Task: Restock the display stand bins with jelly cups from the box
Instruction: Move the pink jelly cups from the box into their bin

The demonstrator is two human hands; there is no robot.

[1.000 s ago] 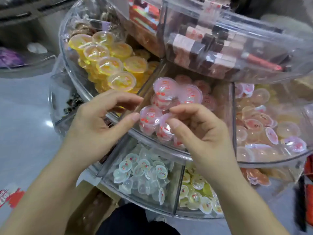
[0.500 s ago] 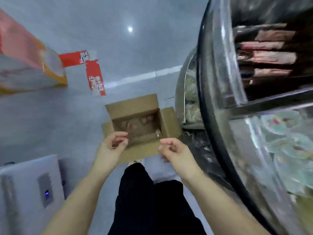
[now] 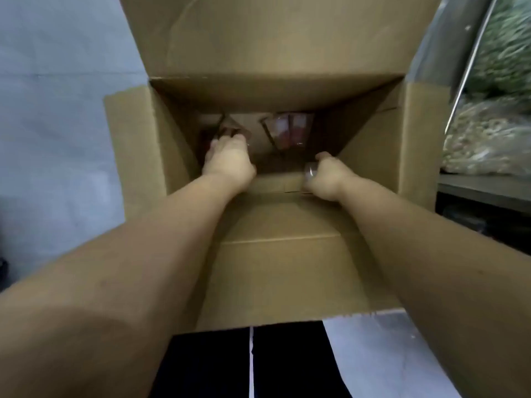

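both grips work deep in the open brown cardboard box (image 3: 287,254): right hand (image 3: 324,179) clutches a clear jelly cup (image 3: 310,170), left hand (image 3: 230,159) reaches, grip hidden; restocking unfinished.

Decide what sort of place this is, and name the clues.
Probably a shop floor during restocking: an open cardboard box on a grey floor, beside a clear display stand holding bagged snacks.

One cardboard box (image 3: 275,254), four flaps open. Two hands inside: left hand (image 3: 228,160), right hand (image 3: 324,175). One clear jelly cup (image 3: 310,169) visible in right; box contents too dim to count.
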